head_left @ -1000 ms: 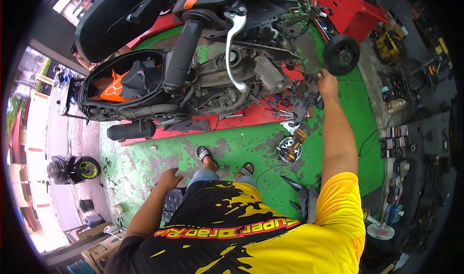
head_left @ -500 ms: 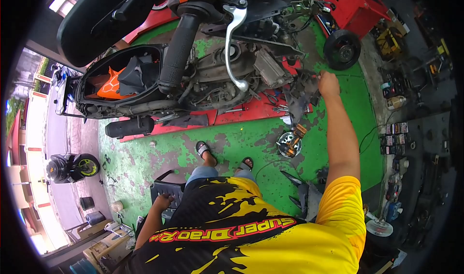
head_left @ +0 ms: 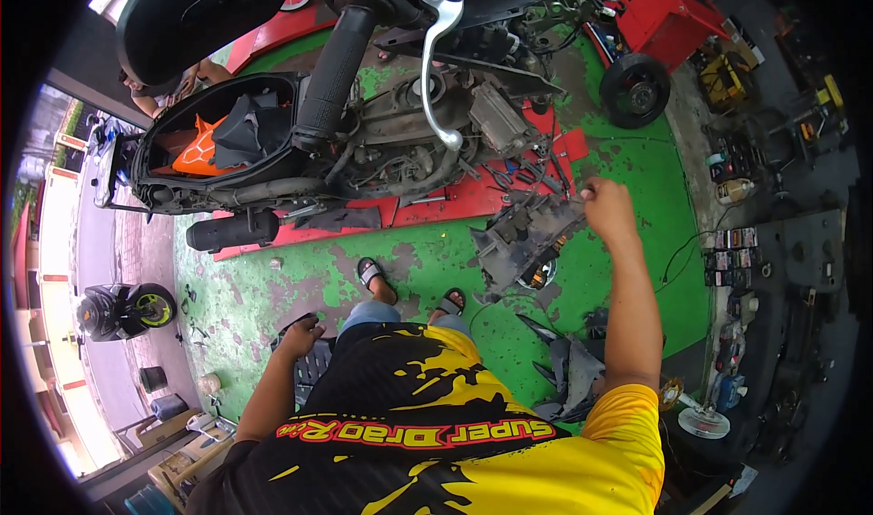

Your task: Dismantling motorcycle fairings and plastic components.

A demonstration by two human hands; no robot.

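Dark grey panel (head_left: 527, 235), dirty and irregular in outline, hangs from the right hand (head_left: 607, 208), which has its fingers closed on the panel's right-hand end; the grip itself is too small to make out finger by finger. The panel is between the red platform (head_left: 436, 210) and the person's feet, tilted, its lower part in front of a round metal bowl (head_left: 551, 270), so most of the bowl is hidden; some orange-brown parts show in and around it. Left hand (head_left: 302, 335) is low at the person's left, fingers loosely curled, by a black slatted chair (head_left: 314, 370); can't tell whether it touches the chair or has anything in it. Partly stripped scooter stands over the platform: black handlebar grip (head_left: 336, 79) and silver lever (head_left: 432, 79) nearest the camera, engine parts bare, an orange piece (head_left: 198, 154) and a black piece (head_left: 247, 142) together in the open storage compartment (head_left: 150, 180). Hand tools (head_left: 523, 174) lie loose on the platform's right part, beyond the panel. Green floor (head_left: 418, 283), paint worn off in patches; more dark panels (head_left: 573, 374) lie on it below the right forearm. Black wheel (head_left: 635, 92) by a red cart (head_left: 655, 20), upper right. Another person (head_left: 186, 88) is behind the scooter's rear, mostly hidden. Black motorcycle (head_left: 123, 310) parked off at far left.
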